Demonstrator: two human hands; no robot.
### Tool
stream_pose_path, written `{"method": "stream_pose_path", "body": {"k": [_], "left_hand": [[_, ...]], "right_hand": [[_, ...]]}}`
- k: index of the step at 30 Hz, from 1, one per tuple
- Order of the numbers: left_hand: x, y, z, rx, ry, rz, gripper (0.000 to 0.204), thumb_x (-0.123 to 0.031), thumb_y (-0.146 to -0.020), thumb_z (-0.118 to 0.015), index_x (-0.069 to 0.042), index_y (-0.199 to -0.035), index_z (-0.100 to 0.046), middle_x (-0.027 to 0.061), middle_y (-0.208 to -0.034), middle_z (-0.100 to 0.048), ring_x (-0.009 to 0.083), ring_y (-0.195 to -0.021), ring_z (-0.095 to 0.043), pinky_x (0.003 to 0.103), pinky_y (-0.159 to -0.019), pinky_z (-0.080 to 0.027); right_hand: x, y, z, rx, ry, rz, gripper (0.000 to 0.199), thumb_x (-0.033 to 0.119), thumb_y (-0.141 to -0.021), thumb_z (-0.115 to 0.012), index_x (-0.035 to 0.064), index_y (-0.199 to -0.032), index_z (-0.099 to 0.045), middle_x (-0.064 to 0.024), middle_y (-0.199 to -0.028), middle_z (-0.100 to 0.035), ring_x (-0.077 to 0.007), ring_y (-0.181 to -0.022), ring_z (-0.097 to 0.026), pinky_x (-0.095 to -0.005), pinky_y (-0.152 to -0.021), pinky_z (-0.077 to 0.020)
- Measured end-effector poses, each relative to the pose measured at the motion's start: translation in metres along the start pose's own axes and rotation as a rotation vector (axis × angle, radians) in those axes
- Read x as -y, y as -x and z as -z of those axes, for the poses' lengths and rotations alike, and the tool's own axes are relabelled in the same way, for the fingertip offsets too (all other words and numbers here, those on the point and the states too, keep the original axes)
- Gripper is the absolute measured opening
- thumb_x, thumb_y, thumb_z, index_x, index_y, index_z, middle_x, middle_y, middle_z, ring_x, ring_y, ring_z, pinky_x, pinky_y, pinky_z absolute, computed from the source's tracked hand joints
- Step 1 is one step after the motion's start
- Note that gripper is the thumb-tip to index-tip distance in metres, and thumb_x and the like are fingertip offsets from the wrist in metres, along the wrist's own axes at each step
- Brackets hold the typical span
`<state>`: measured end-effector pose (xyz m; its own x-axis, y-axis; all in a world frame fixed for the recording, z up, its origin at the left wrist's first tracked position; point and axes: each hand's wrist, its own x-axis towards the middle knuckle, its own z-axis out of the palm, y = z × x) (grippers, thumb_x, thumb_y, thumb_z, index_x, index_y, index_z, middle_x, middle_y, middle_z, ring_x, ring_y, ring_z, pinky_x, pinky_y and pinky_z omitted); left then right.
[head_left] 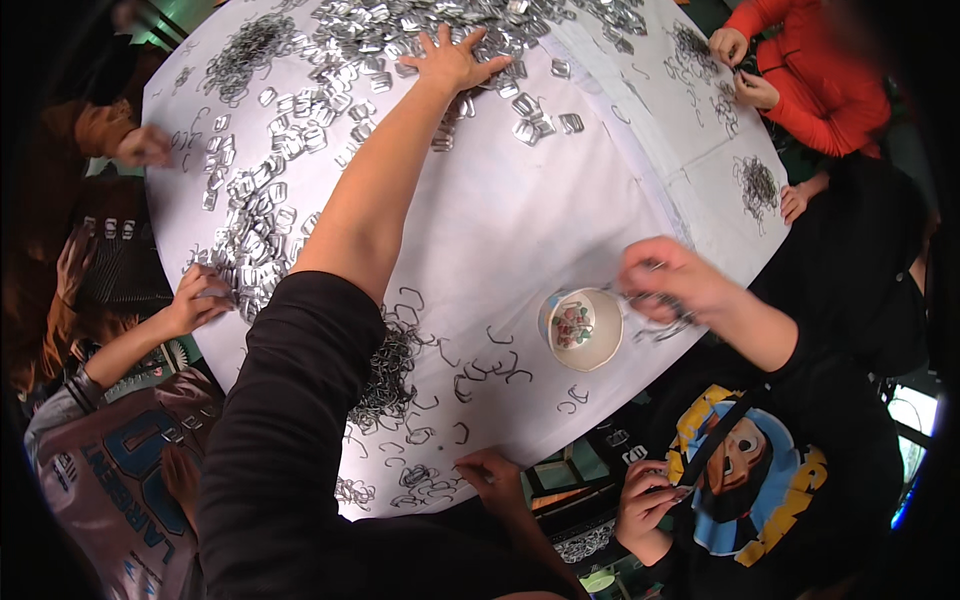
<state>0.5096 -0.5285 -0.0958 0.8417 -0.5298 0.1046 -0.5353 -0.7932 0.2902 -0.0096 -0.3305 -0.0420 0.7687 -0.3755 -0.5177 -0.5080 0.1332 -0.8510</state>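
White cloth (520, 230) covers a table ringed by seated people. At the upper middle of the frame the left hand (452, 60) lies flat, fingers spread, on a heap of metal clips (350, 50). At the lower middle the right hand (492, 478) pinches thin wire hooks (425, 482) at the table's edge. A small cup (583, 328) stands to the right.

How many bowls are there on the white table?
1. The small white bowl stands on the table near its right edge, beside a co-worker's hand. No other bowl is visible.
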Motion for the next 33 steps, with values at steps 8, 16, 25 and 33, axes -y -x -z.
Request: {"method": "stream_pose_path", "body": {"k": [8, 16, 25, 33], "left_hand": [[0.027, 0.071, 0.007, -0.079, 0.091, -0.599, 0.045, -0.050, -0.084, -0.054, -0.023, -0.119, -0.060, 0.0018, -0.131, -0.050, 0.0286, -0.125, -0.040, 0.049, -0.099, -0.032], [0.013, 0.184, 0.077, 0.328, 0.345, -0.787, 0.029, -0.029, -0.083, -0.063, -0.009, -0.103, -0.067, 0.0095, -0.114, -0.062, 0.0295, -0.104, -0.058, 0.040, -0.091, -0.046], [-0.063, 0.174, 0.034, 0.205, 0.153, -0.620, 0.024, -0.022, -0.081, -0.065, -0.007, -0.100, -0.064, 0.0106, -0.094, -0.065, 0.0280, -0.087, -0.063, 0.039, -0.076, -0.051], [-0.063, 0.232, 0.058, 0.080, -0.145, -0.680, 0.018, -0.022, -0.084, -0.060, -0.016, -0.099, -0.068, 0.0086, -0.090, -0.066, 0.0252, -0.092, -0.061, 0.037, -0.077, -0.051]], "right_hand": [[-0.021, -0.010, 0.001, 0.037, -0.183, 0.008, 0.010, -0.002, -0.082, -0.063, -0.0017, -0.093, -0.064, -0.0055, -0.083, -0.062, -0.0099, -0.068, -0.060, -0.0227, -0.061, -0.0487], [-0.034, -0.013, -0.003, 0.016, -0.164, 0.116, 0.010, 0.001, -0.083, -0.063, 0.0009, -0.093, -0.063, -0.0066, -0.083, -0.063, -0.0109, -0.063, -0.063, -0.0220, -0.056, -0.0481], [-0.053, -0.007, -0.009, -0.065, -0.191, 0.237, 0.009, 0.002, -0.082, -0.064, 0.0023, -0.090, -0.065, -0.0046, -0.081, -0.062, -0.0099, -0.063, -0.059, -0.0230, -0.058, -0.0473], [-0.053, 0.020, 0.003, -0.182, -0.403, 0.121, 0.011, -0.002, -0.082, -0.062, -0.0028, -0.093, -0.061, -0.0074, -0.085, -0.063, -0.0120, -0.068, -0.062, -0.0228, -0.057, -0.0515]]}}
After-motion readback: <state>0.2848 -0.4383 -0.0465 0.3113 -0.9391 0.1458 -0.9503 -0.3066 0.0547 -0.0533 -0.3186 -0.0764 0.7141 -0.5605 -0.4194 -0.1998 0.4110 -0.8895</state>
